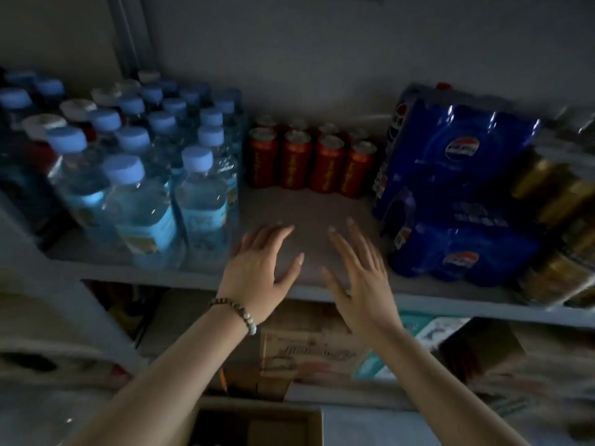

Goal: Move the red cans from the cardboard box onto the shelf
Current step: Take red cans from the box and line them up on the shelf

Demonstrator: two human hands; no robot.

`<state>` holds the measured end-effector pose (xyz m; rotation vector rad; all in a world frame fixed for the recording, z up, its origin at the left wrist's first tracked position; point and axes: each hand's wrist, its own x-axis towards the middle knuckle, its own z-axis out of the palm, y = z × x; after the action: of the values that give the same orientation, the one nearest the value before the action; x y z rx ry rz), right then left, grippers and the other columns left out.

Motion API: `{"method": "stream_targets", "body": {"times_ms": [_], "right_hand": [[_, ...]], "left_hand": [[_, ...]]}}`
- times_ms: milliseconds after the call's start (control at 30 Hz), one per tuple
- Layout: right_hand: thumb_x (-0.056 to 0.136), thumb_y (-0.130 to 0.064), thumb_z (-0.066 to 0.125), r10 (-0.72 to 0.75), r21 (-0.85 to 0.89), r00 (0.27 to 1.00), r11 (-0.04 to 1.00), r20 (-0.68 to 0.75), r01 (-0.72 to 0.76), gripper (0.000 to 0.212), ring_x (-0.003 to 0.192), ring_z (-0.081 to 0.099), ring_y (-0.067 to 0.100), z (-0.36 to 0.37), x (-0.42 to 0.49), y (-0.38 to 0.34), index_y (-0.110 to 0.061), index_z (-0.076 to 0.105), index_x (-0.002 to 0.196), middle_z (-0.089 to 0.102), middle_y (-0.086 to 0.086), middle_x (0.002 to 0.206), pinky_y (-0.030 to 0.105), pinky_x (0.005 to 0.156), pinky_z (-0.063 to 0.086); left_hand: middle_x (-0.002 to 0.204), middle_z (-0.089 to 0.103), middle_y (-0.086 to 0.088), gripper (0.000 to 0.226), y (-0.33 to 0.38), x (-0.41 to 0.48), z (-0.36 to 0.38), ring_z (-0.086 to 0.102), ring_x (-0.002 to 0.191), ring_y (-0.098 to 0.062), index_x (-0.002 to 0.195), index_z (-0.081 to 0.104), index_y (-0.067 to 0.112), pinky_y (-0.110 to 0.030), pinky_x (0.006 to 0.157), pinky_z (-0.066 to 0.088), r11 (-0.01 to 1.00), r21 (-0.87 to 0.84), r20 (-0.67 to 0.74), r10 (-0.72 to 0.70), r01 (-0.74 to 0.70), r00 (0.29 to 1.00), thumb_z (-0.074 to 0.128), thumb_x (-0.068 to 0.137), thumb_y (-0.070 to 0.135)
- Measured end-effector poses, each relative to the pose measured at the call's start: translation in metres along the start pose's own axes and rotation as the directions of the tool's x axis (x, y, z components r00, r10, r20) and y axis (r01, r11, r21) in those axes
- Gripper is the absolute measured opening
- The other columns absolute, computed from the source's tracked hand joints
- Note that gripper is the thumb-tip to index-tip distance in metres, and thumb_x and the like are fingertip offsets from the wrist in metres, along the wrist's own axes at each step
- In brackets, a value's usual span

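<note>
Red cans (310, 162): upright in tight rows at the back of the shelf (322, 207), with a front row of four and at least one more row behind. Packing them against the rear probably leaves the bare front strip free for further rows. The rear cans show only their tops, so the full count cannot be told.

Entries, left to right:

Water bottles (141, 162), blue-capped, massed on the shelf's left part, the nearest column just beside the cans. A few white-capped bottles stand among them at far left; their contents are too dark to read.

Left hand (260, 268), wearing a beaded bracelet (240, 313) at the wrist, spread wide over the bare front strip, palm down and holding nothing. Whether it touches the board cannot be told.

Right hand (360, 272), likewise fully spread and empty, fingers pointing toward the cans, well short of them.

Blue cola packs (457, 194), shrink-wrapped and stacked two high, just beside the cans on the right; they wall in the slot the cans occupy.

Gold-wrapped goods (553, 201) at far right, blurred and cut off by the frame; their kind is unclear.

Cardboard box (257, 423) at the bottom edge, open below the forearms. Only its top corner shows, and what remains inside is hidden. Below the shelf the cartons are dim and their print is illegible.
</note>
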<state>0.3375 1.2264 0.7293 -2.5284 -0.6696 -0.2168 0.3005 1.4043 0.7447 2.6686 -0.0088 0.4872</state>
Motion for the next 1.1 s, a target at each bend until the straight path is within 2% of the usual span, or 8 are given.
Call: {"method": "stream_targets", "body": {"times_ms": [167,333,533,733,833,967,1033,1100], "right_hand": [[0.095,-0.047,0.035,-0.118,-0.084,0.993,0.99,-0.024,0.116,0.058,0.148,-0.002,0.012,0.05,-0.088,-0.013,-0.035,0.015,0.148,0.004,-0.006,0.159,0.029,0.12,-0.002],[0.094,-0.05,0.032,0.053,0.019,0.958,0.998,0.283,-0.061,0.059,0.147,-0.005,0.007,0.164,-0.173,-0.007,-0.036,0.015,0.149,0.0,-0.01,0.16,0.032,0.121,0.005],[0.092,-0.051,0.047,0.33,0.014,0.715,0.903,0.616,-0.429,0.066,0.145,0.015,0.013,0.317,-0.238,0.046,-0.036,0.016,0.149,0.0,-0.015,0.159,0.036,0.114,0.029],[0.086,-0.047,0.061,0.446,0.038,0.523,0.733,0.727,-0.679,0.081,0.143,0.023,0.02,0.456,-0.281,0.092,-0.029,0.016,0.15,0.008,-0.008,0.159,0.029,0.1,0.037],[0.084,-0.047,0.065,0.415,0.049,0.509,0.738,0.754,-0.673,0.084,0.142,0.025,0.021,0.522,-0.291,0.107,-0.027,0.016,0.15,0.01,-0.005,0.159,0.03,0.102,0.037],[0.081,-0.046,0.068,0.419,0.072,0.497,0.705,0.76,-0.705,0.084,0.135,0.037,0.023,0.602,-0.298,0.124,-0.03,0.02,0.148,0.024,-0.002,0.154,0.033,0.097,0.041],[0.082,-0.042,0.068,0.43,0.082,0.468,0.663,0.772,-0.745,0.083,0.132,0.042,0.024,0.638,-0.3,0.133,-0.03,0.019,0.148,0.032,0.0,0.151,0.032,0.095,0.042],[0.085,-0.031,0.068,0.419,0.114,0.452,0.622,0.787,-0.775,0.08,0.134,0.039,0.024,0.669,-0.305,0.141,-0.028,0.019,0.149,0.031,0.004,0.152,0.033,0.101,0.041]], "left_hand": [[0.14,0.044,-0.002,0.051,-0.042,-0.11,0.017,0.037,0.132,-0.02,0.134,0.043,0.017,-0.043,0.112,0.029,0.996,-0.021,-0.064,0.081,-0.082,0.995,0.04,0.09,0.043],[0.14,0.044,-0.003,0.056,-0.12,-0.209,0.089,0.044,0.126,-0.023,0.135,0.04,0.018,-0.045,0.105,0.039,0.997,0.036,0.266,-0.069,0.061,0.961,0.036,0.088,0.048],[0.151,0.027,-0.001,0.062,-0.198,-0.298,0.19,0.027,0.136,-0.024,0.145,0.025,0.019,-0.037,0.111,0.023,0.927,0.208,0.491,-0.374,0.311,0.787,0.044,0.092,0.045],[0.155,0.015,0.003,0.062,-0.264,-0.38,0.299,0.011,0.143,-0.02,0.146,0.016,0.025,-0.042,0.116,0.008,0.866,0.339,0.55,-0.499,0.367,0.67,0.034,0.093,0.05],[0.156,0.011,0.004,0.063,-0.299,-0.405,0.347,0.002,0.144,-0.017,0.146,0.016,0.025,-0.046,0.115,-0.003,0.862,0.359,0.528,-0.505,0.359,0.683,0.034,0.092,0.051],[0.152,0.026,0.001,0.075,-0.338,-0.417,0.4,0.012,0.143,-0.023,0.144,0.027,0.026,-0.051,0.11,-0.015,0.887,0.359,0.428,-0.433,0.29,0.793,0.013,0.08,0.063],[0.152,0.026,0.0,0.078,-0.353,-0.417,0.42,0.013,0.143,-0.023,0.144,0.026,0.026,-0.053,0.11,-0.013,0.885,0.376,0.416,-0.426,0.274,0.804,0.01,0.078,0.064],[0.151,0.03,-0.001,0.077,-0.363,-0.419,0.435,0.018,0.142,-0.022,0.143,0.03,0.025,-0.058,0.112,0.002,0.874,0.407,0.398,-0.432,0.267,0.809,0.014,0.079,0.063]]}}
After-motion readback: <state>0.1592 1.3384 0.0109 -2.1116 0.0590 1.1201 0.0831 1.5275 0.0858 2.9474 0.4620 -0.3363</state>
